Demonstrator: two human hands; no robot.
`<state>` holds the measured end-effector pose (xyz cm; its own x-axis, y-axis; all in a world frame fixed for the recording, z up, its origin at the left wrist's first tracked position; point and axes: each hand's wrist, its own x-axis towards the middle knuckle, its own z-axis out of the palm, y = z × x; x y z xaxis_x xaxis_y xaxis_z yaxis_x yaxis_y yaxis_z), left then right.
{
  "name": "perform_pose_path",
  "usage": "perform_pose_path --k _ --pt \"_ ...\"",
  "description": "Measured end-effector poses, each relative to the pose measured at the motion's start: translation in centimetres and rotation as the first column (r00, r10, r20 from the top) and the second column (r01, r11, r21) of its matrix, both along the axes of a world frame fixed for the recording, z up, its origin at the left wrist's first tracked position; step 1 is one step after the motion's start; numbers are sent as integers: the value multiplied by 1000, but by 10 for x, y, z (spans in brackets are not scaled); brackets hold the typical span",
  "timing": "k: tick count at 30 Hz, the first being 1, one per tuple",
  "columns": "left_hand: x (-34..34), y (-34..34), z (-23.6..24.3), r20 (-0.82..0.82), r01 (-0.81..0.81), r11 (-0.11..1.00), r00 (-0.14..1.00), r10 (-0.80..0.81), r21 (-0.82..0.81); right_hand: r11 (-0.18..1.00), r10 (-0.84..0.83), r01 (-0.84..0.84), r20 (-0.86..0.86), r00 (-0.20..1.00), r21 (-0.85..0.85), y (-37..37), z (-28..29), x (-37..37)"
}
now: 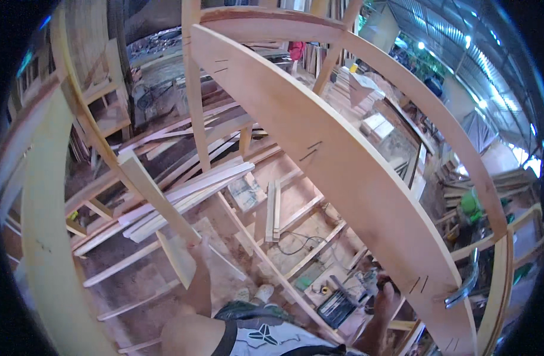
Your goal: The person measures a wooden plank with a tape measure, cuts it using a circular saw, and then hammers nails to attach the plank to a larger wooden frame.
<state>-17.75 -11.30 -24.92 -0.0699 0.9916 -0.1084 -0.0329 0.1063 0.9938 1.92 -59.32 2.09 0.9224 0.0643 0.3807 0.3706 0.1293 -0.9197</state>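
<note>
My left hand (198, 248) grips the lower end of a narrow wooden board (159, 193) that slants up to a curved upright at the left. My right hand (385, 293) is low at the right, fingers curled around something dark I cannot make out, just beside a long wide curved plank (343, 178) that crosses the view diagonally with several short dark marks on its face. A metal claw hammer (472, 274) rests at that plank's right edge, near its lower part.
Below are floor joists (304, 213), a black toolbox (334, 308) and a cable (301, 246). Loose boards (189, 190) lie at the left. A curved frame rail (438, 101) arches at the right, beyond which stand lumber stacks (369, 95) and green containers (470, 202).
</note>
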Motion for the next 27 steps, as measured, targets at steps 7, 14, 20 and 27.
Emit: perform_pose_path --k 7,14,20,27 --pt "-33 73 -41 -164 130 959 982 -90 250 985 -147 146 -4 989 96 4 -19 21" --pt "-54 71 -37 -252 172 984 955 -154 50 985 -156 161 -94 983 57 28 -13 44" --pt "-61 63 -45 -238 189 966 944 -229 -179 962 -261 269 -150 953 36 51 -20 51" --pt "-59 87 -59 -193 538 739 740 -644 -405 953 -278 304 -352 894 18 70 -37 54"
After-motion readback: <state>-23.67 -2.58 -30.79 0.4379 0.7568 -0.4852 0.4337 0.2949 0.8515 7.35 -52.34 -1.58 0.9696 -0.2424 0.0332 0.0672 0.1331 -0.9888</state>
